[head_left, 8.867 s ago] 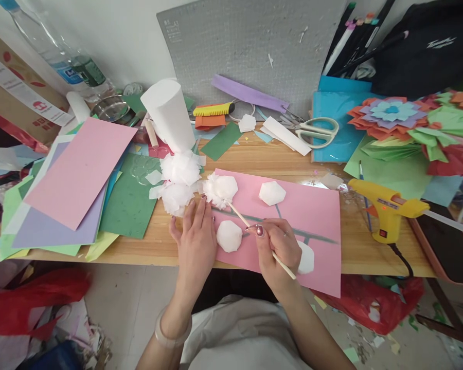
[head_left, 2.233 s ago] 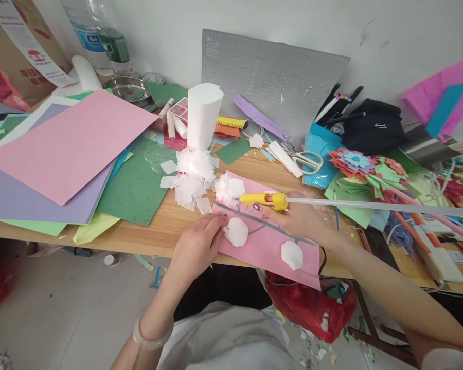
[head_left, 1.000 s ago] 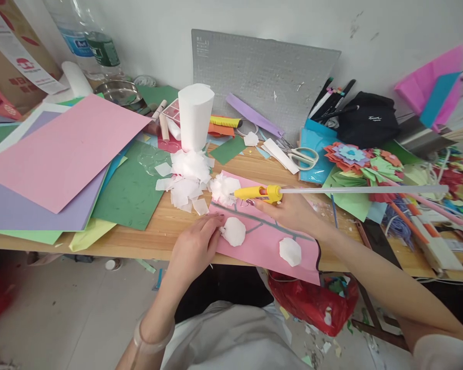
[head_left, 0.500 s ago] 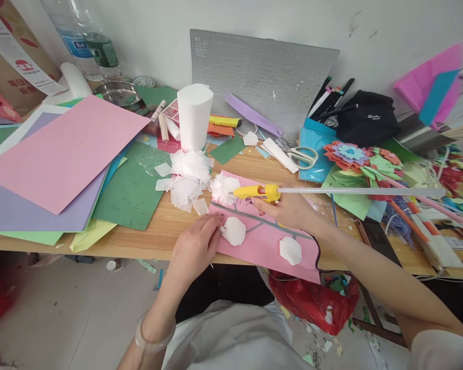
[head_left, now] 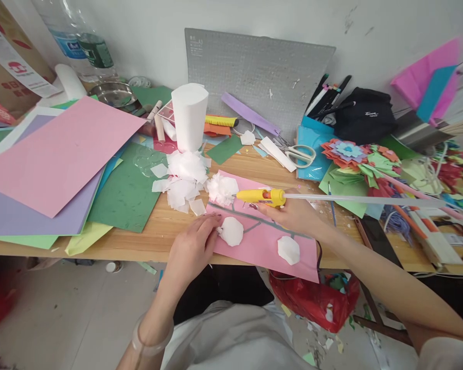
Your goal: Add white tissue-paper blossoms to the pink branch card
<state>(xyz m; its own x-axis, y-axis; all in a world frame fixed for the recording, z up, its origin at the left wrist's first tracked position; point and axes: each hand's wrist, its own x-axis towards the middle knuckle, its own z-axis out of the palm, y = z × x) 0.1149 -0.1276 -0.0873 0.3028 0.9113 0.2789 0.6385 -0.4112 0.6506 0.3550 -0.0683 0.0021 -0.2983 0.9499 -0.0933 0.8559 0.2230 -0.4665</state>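
Note:
In my right hand (head_left: 293, 211) is a yellow glue gun (head_left: 260, 197) with a long clear glue stick out of its back. Its nozzle points left, close to a ruffled white paper flower (head_left: 223, 188) on a pink sheet (head_left: 268, 261) painted with grey branch lines. My left hand (head_left: 195, 244) rests at the sheet's left edge, its fingers pressed together. A small white bit of paper (head_left: 219, 230) shows at their tips, beside a white paper disc (head_left: 232, 231). Another white disc (head_left: 289, 250) lies farther right on the sheet.
White paper pieces (head_left: 185, 187) lie heaped left of the flower, before a tall white paper roll (head_left: 190, 118). Coloured sheets (head_left: 61, 159) cover the left side. Scissors (head_left: 301, 155) and folded paper flowers (head_left: 349, 153) are at right. A grey cutting mat (head_left: 258, 77) leans on the wall.
The glue gun and my right hand have shifted slightly right and down, its nozzle drawn back a little from the ruffled flower. My left hand stays by the disc. The view has shifted slightly.

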